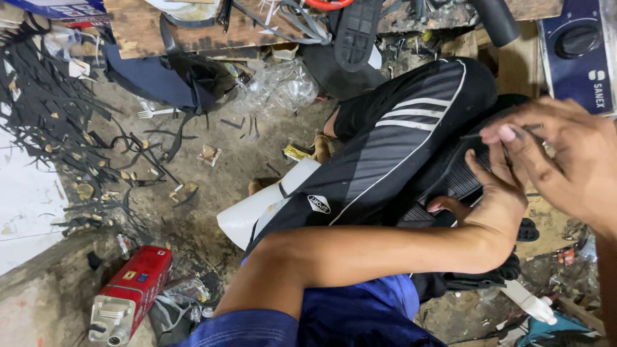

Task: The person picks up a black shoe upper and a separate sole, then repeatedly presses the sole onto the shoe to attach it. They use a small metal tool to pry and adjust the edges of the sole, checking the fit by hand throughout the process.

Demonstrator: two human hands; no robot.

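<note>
Two hands are seen over a black ribbed shoe sole (450, 183) that rests on the knee of a black striped trouser leg (398, 141): a thin dark needle-like tool (498, 133) is pinched between the fingers (508, 133) of the right hand (559, 160), while the sole's edge is pressed by the closed fingers of the left hand (495, 205). Work on the sole is judged to be under way, with no finished seam visible and the result hidden by the hands. Black rubber offcuts (58, 115), a red tool (128, 295) and a white roll (250, 209) are scattered on the dirt floor (193, 212).
</note>
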